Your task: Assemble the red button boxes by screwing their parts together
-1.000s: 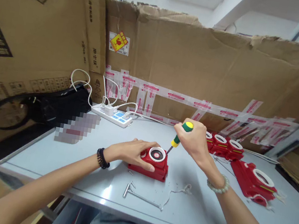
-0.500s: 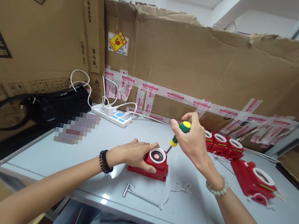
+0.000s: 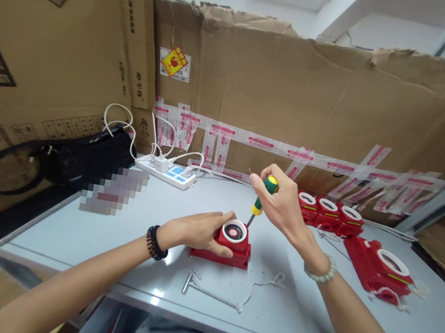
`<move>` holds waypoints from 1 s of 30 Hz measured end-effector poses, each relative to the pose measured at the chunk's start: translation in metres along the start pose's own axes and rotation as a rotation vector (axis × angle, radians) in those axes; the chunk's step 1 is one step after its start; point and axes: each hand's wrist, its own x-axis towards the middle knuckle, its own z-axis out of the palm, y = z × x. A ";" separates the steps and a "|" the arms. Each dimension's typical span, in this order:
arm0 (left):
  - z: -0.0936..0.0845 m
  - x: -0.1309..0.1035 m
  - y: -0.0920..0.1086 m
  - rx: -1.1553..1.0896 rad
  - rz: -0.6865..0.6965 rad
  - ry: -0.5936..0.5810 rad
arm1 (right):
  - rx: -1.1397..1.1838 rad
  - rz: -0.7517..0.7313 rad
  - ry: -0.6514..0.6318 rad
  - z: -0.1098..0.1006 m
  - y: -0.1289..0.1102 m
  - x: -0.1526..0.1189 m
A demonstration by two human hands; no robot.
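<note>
A red device [image 3: 232, 257] with a white ring around a dark round face sits on the table in front of me. My left hand [image 3: 205, 229] grips it from the left, thumb along its near side. In my right hand [image 3: 283, 200] is a green and yellow screwdriver [image 3: 259, 203], held by the handle and tilted. Its metal tip meets the device's far right corner, just behind the white ring. Closer to the table's front edge lie a metal T-shaped rod [image 3: 209, 292], small screws [image 3: 197, 274] and a white cord [image 3: 251, 289].
Three red devices [image 3: 328, 214] stand in a row at the back right, with a larger-looking one [image 3: 377, 268] nearer. A white power strip [image 3: 173, 174] with cables and a black bag [image 3: 90, 157] are at the left. Cardboard [image 3: 284, 85] walls the back.
My right hand and the screwdriver handle have shifted slightly left, and the screwdriver stands at a slightly different tilt. My left hand and the red device look unmoved.
</note>
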 end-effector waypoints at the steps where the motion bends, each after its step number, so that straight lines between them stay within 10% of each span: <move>1: 0.000 0.000 0.000 0.002 -0.003 0.001 | -0.015 -0.006 -0.036 -0.002 -0.001 0.001; 7: -0.002 -0.002 0.004 0.006 -0.024 -0.001 | -0.101 -0.039 -0.255 -0.015 -0.006 0.008; 14: -0.002 -0.002 0.005 -0.005 -0.014 -0.001 | -0.329 -0.008 -0.147 -0.015 -0.003 0.007; 20: -0.003 -0.001 0.005 0.021 -0.036 -0.016 | -0.111 -0.063 -0.385 -0.024 -0.001 0.006; 30: -0.003 -0.001 0.005 0.071 -0.024 -0.010 | -0.835 -0.004 -0.118 -0.013 -0.026 0.003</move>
